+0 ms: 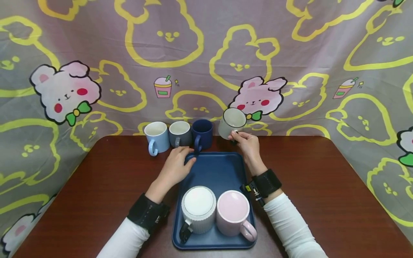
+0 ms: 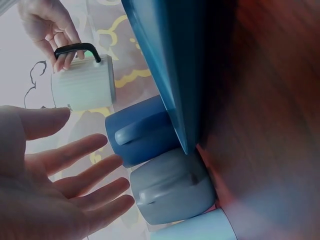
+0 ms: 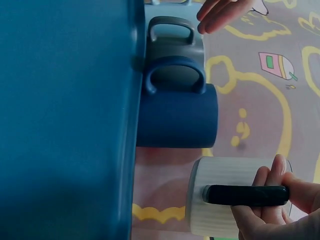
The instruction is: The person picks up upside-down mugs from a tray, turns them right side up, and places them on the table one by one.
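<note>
Ribbed grey-white mug (image 1: 231,122) hangs tilted off the table at the far right of the tray (image 1: 215,168), its black handle pinched by the right hand (image 1: 248,145). The left hand (image 1: 175,167), fingers loose and holding nothing, reaches toward the navy mug (image 1: 202,133), likely next for gripping by its handle. Beside it stand a grey mug (image 1: 179,133) and a pale blue mug (image 1: 156,137).

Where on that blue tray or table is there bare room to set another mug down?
The far half of the blue tray is bare, bordered by the left hand, the right hand and the white mug and pink mug in front. The table is bare on both sides. The back edge is crowded: light blue mug, grey mug, navy mug.
</note>
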Demonstrator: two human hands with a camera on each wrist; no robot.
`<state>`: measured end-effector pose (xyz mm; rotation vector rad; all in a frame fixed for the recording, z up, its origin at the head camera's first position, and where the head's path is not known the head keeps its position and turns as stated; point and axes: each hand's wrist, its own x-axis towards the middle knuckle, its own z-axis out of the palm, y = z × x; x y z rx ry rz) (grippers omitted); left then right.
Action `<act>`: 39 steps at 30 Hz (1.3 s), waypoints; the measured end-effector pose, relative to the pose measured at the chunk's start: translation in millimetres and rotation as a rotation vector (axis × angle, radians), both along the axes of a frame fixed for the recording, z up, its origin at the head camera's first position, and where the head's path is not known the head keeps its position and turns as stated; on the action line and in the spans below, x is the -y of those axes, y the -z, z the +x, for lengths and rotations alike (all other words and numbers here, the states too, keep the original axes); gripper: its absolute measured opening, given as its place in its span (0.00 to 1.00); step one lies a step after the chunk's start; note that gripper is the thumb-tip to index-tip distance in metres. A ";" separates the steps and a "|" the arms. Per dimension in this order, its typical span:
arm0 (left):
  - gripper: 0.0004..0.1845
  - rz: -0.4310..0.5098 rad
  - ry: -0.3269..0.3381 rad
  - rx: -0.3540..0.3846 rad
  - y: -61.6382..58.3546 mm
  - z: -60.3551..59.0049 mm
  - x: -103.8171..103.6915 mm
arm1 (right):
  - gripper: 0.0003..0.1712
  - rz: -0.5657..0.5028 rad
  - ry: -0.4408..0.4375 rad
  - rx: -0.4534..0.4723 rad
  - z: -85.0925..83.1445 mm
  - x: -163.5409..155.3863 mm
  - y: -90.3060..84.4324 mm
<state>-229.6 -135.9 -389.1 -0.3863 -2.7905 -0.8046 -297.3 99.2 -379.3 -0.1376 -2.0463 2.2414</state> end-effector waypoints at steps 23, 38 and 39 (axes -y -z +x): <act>0.20 0.013 -0.020 -0.008 2.6 6.3 12.6 | 0.18 0.086 -0.006 0.067 -13.0 5.7 16.7; 0.21 -0.003 -0.039 -0.011 4.4 9.5 23.6 | 0.18 0.067 -0.047 0.099 -18.6 7.6 22.7; 0.21 -0.003 -0.042 -0.009 4.5 9.7 24.1 | 0.18 0.065 -0.048 0.102 -19.0 7.6 23.3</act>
